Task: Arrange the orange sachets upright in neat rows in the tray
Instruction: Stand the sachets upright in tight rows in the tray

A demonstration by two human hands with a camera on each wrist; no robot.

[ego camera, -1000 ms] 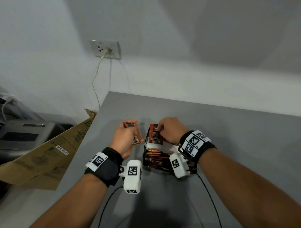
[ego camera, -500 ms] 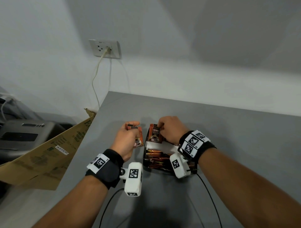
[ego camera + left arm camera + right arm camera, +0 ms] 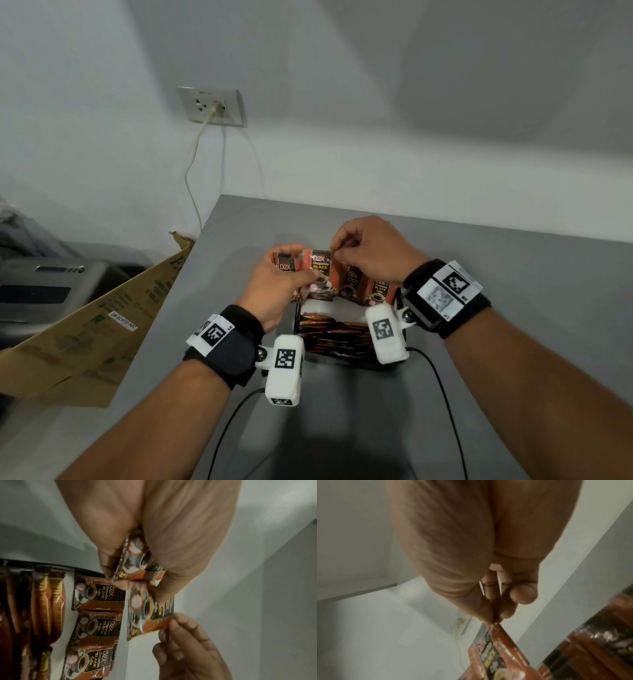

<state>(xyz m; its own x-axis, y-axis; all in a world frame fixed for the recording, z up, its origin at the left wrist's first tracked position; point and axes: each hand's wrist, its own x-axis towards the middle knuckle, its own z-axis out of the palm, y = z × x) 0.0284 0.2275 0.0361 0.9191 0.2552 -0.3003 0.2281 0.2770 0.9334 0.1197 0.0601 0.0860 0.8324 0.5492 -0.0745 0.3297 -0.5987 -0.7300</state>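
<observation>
Grey table [image 3: 513, 308] against white wall [image 3: 376, 102]; both hands pinching orange sachets [image 3: 320, 270].

Orange sachets [image 3: 96, 599] read "D2X BLACK Coffee".

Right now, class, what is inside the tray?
Inside the tray, D2X sachets stand upright in a row at the far end, and darker stick packs lie across the near part. The right wrist camera covers one side, and the floor is mostly hidden.
</observation>
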